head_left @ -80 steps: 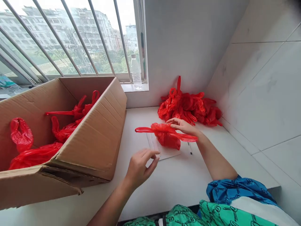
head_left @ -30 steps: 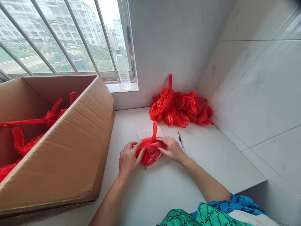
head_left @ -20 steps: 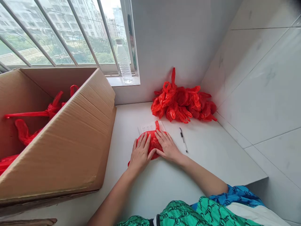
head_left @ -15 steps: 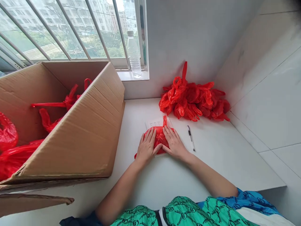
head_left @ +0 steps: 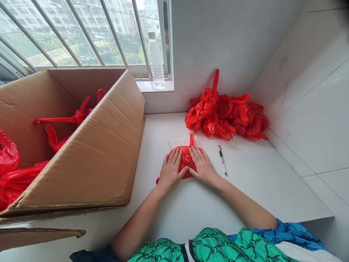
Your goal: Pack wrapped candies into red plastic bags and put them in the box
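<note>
A small red plastic bag (head_left: 185, 160) lies flattened on a white notepad (head_left: 182, 141) in the middle of the white counter (head_left: 245, 189). My left hand (head_left: 171, 171) rests flat on the bag's left side, fingers stretched out. My right hand (head_left: 203, 166) lies flat on its right side, fingers also straight. One bag handle sticks up between the fingertips. Both palms press down on the bag.
A large open cardboard box (head_left: 89, 153) with several red bags inside stands at the left. A heap of red bags (head_left: 226, 114) sits in the far corner. A pen (head_left: 222, 159) lies right of the notepad. A water bottle (head_left: 156, 60) stands on the window sill. Tiled wall at right.
Both hands went from holding and bunching the bag to lying flat on it, pressing it down on the notepad. In the last half second they have hardly moved.
</note>
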Motion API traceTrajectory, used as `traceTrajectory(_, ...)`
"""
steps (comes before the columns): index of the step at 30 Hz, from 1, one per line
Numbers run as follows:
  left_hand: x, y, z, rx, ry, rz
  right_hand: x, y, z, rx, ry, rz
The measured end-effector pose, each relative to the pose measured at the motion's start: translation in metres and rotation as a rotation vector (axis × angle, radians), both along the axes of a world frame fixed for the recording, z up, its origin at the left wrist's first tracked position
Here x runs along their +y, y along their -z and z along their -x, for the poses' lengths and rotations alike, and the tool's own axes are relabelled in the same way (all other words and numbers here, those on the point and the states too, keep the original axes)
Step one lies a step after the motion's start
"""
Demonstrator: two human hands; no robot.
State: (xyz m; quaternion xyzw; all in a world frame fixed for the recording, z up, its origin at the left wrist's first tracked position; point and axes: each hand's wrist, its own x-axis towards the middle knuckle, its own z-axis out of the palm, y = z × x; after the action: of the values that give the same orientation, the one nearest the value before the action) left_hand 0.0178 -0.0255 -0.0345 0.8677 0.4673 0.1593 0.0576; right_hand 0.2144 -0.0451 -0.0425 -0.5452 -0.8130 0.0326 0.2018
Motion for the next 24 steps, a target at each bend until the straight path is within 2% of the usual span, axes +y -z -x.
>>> traceTrajectory(12, -0.0011, -0.0014, -0.0002, 0.016, -0.003, 0.07, -0.0011, 0.0007, -0.0009, -0.008, -0.004, 0.012)
traceTrajectory(24, -0.0005, -0.0007, -0.0002, 0.011, 0.007, 0.058, -0.0009, 0.0019, -0.0015, 0.014, -0.007, 0.004)
